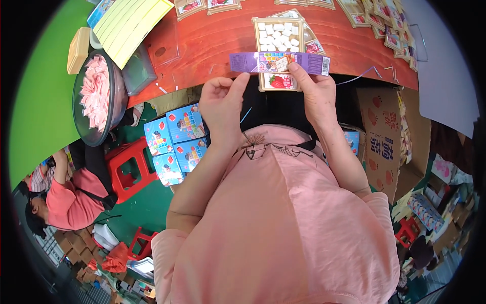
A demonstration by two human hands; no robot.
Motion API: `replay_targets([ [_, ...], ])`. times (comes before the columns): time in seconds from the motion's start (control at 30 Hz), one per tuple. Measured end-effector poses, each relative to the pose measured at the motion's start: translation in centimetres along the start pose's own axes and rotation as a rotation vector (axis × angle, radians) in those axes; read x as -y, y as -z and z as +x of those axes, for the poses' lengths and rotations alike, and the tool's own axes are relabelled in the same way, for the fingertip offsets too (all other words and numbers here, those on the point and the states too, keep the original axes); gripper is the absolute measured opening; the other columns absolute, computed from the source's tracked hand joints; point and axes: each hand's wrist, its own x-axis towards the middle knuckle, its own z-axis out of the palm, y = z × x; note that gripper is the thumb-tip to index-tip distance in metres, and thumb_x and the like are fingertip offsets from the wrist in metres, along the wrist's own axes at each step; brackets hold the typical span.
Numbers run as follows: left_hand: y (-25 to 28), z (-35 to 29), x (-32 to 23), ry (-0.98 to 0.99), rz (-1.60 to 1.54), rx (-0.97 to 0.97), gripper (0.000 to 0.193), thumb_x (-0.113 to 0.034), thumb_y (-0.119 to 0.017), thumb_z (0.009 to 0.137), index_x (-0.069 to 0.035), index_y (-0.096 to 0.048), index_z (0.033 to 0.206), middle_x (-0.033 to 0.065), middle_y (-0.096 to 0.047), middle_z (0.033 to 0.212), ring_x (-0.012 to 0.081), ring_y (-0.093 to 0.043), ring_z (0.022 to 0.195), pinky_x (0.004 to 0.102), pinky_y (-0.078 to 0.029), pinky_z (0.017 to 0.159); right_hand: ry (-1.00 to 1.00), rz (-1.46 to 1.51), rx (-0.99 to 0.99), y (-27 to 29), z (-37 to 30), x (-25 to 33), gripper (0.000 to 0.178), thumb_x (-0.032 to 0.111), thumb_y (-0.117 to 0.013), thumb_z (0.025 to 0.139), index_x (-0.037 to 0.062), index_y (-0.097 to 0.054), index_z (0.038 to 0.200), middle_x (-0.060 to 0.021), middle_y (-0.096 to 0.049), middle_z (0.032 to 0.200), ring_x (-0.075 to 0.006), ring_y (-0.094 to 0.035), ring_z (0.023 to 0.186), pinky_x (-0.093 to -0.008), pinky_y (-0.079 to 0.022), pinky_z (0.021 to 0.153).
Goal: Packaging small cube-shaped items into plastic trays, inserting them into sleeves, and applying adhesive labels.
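A purple printed label strip lies crosswise over a tan tray at the table's near edge. White marshmallow-like pieces fill the tray's far part, and a strawberry picture card shows in the near part. My right hand grips the strip's right half, thumb on top; its other fingers are mostly hidden beneath. Beside the strip's left end, my left hand is closed, fingers curled and thumb pressed toward them. Whatever it may pinch is too small to make out. Another tray sits partly underneath.
Many packed trays are heaped at the far right. On the left stand a dark bowl of pink packets and a yellow sheet. Blue boxes, a red stool and a cardboard carton flank me. Another person sits at left.
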Motion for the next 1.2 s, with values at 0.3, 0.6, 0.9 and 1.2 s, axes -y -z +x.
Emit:
replay_targets([
  [0.3, -0.1, 1.1, -1.3, 0.176, -0.146, 0.438, 0.028, -0.007, -0.073, 0.088, 0.001, -0.068, 0.114, 0.0021, -0.071, 0.098, 0.0023, -0.056, 0.073, 0.0166, -0.041, 0.059, 0.019, -0.21, 0.096, 0.1, -0.7, 0.0, 0.03, 0.017, -0.076, 0.089, -0.0012, -0.069, 0.112, -0.008, -0.071, 0.105, -0.012, -0.065, 0.095, -0.0284, -0.052, 0.087],
  [0.6, 1.9, 1.9, -1.3, 0.274, -0.022, 0.804, 0.035, -0.005, -0.073, 0.088, -0.002, -0.065, 0.122, 0.0028, -0.07, 0.105, 0.0076, -0.06, 0.089, 0.0217, -0.048, 0.073, -0.128, -0.035, 0.349, 3.1, -0.5, -0.1, 0.025, 0.013, -0.075, 0.088, 0.0011, -0.069, 0.109, -0.0065, -0.071, 0.103, -0.0132, -0.065, 0.094, -0.0297, -0.052, 0.087],
  [0.9, 2.6, 1.4, -2.7, -0.558, 0.422, 1.045, 0.029, -0.01, -0.073, 0.074, -0.007, -0.073, 0.103, 0.0074, -0.063, 0.106, 0.0259, -0.058, 0.101, 0.0351, -0.048, 0.086, 0.053, -0.038, 0.715, 5.5, -0.1, -0.5, 0.023, 0.023, -0.069, 0.091, 0.0002, -0.069, 0.088, -0.0109, -0.059, 0.097, -0.0247, -0.055, 0.1, -0.0369, -0.045, 0.09],
  [1.2, 2.4, 0.5, -2.4, -0.971, 0.512, 0.999, 0.031, -0.009, -0.074, 0.072, -0.007, -0.071, 0.104, 0.0065, -0.065, 0.102, 0.0251, -0.057, 0.082, 0.0333, -0.047, 0.068, 0.031, -0.279, 0.853, 3.7, -0.6, 2.5, 0.009, 0.006, -0.073, 0.086, 0.0004, -0.07, 0.093, -0.0038, -0.059, 0.091, -0.0144, -0.056, 0.09, -0.0269, -0.044, 0.083],
])
